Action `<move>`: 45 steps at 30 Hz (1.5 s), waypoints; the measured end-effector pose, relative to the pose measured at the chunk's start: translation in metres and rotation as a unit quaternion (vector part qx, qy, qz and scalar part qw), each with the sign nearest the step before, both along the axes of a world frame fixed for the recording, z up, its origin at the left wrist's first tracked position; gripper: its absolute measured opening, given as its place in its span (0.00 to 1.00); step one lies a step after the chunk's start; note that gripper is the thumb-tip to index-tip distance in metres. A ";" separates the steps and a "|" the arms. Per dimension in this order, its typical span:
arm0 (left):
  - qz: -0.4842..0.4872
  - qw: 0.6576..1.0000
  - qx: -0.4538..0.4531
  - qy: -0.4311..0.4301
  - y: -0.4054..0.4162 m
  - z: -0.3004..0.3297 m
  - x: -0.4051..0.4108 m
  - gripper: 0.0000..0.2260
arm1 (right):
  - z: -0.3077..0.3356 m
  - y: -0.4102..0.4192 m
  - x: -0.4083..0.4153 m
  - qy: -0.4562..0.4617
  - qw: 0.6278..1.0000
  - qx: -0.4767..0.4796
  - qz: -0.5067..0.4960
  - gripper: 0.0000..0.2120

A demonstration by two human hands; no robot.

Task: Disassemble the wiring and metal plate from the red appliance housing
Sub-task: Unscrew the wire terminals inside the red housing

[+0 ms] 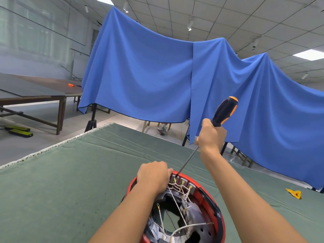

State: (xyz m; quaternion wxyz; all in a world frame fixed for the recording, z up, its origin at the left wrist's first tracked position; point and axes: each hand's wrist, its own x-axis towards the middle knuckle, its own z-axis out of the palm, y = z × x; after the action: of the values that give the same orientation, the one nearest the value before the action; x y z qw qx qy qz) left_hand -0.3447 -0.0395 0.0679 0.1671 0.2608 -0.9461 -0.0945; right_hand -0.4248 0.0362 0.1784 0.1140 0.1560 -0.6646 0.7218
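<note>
My left hand grips the far rim of the red housing, which sits at the near edge of the green tabletop. My right hand is clamped around a screwdriver, its tip down at the terminal block on the rim. White wires cross over the grey metal plate inside. A yellow scrap lies far right.

Two bare forearms entered from 6 o'clock. The left hand and the right hand wore no gloves, rings or watch. No sleeve reached the wrists; both arms showed uncovered up to the frame edge.
</note>
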 end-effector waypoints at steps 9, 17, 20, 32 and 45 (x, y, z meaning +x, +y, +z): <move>0.002 1.000 0.006 -0.002 0.000 0.000 0.000 0.18 | -0.031 0.011 -0.004 -0.070 0.997 0.021 0.002 0.12; -0.002 1.000 -0.001 -0.004 0.000 0.001 0.001 0.18 | -0.002 0.027 0.004 -0.019 0.995 -0.098 0.031 0.11; -0.001 1.000 0.000 -0.006 0.002 0.001 0.001 0.18 | -0.004 0.025 0.008 0.000 0.994 -0.103 0.046 0.13; -0.063 0.994 0.034 0.086 0.000 0.004 0.008 0.10 | -0.019 0.027 0.012 0.007 0.992 -0.111 0.061 0.17; 0.035 0.995 0.059 0.066 -0.003 0.008 0.006 0.08 | -0.017 0.037 0.028 0.090 0.987 -0.122 0.046 0.16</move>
State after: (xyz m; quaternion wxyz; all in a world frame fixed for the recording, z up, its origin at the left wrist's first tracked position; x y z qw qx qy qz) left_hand -0.3387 -0.0426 0.0757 0.2167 0.2961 -0.9162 -0.1611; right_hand -0.3965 0.0734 0.1616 0.1580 0.2354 -0.5511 0.7848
